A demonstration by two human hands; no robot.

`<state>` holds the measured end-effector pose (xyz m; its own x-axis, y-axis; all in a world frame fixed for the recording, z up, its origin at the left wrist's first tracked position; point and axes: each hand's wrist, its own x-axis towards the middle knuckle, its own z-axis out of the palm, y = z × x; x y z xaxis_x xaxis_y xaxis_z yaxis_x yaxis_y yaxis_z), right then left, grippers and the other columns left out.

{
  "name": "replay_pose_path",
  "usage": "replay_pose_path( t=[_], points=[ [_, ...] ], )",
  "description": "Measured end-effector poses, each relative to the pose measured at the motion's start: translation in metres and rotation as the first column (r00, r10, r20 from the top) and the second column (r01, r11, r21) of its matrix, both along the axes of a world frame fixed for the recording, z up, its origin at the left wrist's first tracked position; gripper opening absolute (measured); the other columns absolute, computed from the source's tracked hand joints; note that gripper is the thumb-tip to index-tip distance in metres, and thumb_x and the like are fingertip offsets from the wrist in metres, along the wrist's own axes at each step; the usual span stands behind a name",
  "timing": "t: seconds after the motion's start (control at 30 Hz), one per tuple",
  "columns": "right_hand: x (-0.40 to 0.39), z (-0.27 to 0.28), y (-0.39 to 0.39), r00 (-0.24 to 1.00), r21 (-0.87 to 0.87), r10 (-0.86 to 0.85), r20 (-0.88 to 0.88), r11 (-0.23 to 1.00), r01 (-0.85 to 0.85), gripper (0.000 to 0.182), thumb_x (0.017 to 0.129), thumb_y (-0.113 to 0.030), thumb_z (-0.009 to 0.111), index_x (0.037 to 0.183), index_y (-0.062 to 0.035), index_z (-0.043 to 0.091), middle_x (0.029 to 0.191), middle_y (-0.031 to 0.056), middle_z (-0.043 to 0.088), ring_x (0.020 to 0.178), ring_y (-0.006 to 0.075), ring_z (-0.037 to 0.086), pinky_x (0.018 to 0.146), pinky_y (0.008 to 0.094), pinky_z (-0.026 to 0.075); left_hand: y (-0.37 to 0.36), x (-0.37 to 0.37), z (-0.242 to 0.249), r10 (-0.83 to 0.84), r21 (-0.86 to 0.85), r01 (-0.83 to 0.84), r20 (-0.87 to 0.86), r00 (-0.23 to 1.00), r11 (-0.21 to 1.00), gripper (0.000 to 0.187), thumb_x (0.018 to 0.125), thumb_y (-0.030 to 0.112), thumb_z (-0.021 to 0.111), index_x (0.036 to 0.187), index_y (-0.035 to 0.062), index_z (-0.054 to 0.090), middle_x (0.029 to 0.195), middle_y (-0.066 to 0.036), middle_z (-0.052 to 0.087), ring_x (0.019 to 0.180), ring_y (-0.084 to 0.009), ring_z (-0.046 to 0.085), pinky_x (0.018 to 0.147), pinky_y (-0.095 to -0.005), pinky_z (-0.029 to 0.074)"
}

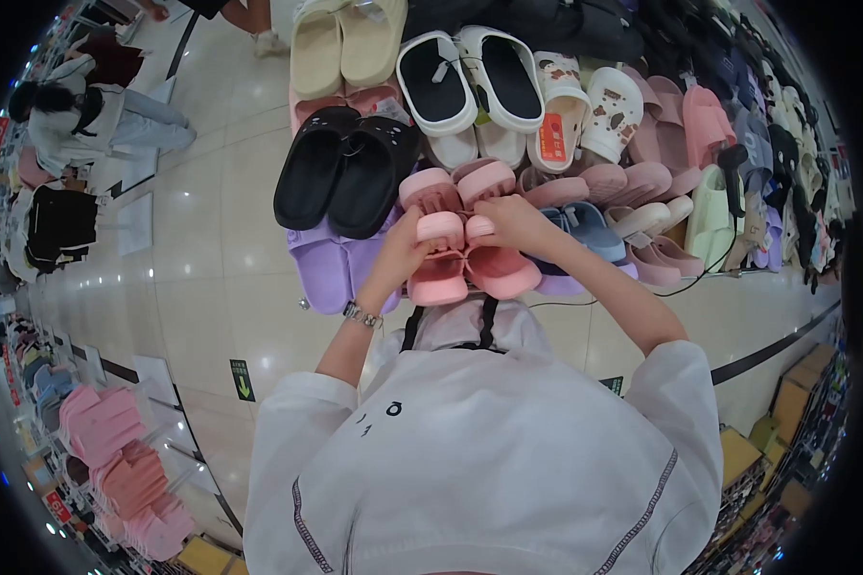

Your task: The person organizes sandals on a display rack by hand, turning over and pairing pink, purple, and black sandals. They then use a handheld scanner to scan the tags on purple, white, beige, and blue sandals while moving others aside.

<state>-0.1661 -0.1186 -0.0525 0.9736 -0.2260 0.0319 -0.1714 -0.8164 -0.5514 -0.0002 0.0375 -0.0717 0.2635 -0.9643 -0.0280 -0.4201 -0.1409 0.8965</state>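
My left hand (403,249) is closed on the left side of a pair of pink slippers (501,272) at the display's near edge. From the other side, my right hand (510,222) grips the same pair, its fingers curled over the straps. Just beyond them lies another pair of pink slippers (431,188), sole edges up. Black slides (340,171) rest to the left, on top of purple slides (331,268). White clogs with black insoles (438,81) sit farther back. My fingertips are partly hidden by the pink slippers.
Cream slides (343,48), patterned clogs (612,113) and blue slippers (593,230) fill the display. A black cable (710,273) hangs at its right edge. A person (91,115) is at the upper left. Folded pink clothes (101,426) lie lower left.
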Motion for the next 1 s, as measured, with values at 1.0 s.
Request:
replay_pose_path(
  t=[1.0],
  points=[
    [0.012,0.014,-0.003,0.947,-0.381,-0.321,0.005,0.875,0.298,0.045,0.075,-0.04,0.062,0.092,0.0005,0.05,0.08,0.0155,0.059,0.066,0.0288,0.061,0.055,0.0356,0.05,-0.067,0.025,0.037,-0.241,0.066,0.266,0.666,0.706,0.962,0.045,0.063,-0.003,0.055,0.106,0.0075,0.048,0.1,-0.005,0.05,0.105,-0.0225,0.046,0.097,-0.0662,0.012]
  ],
)
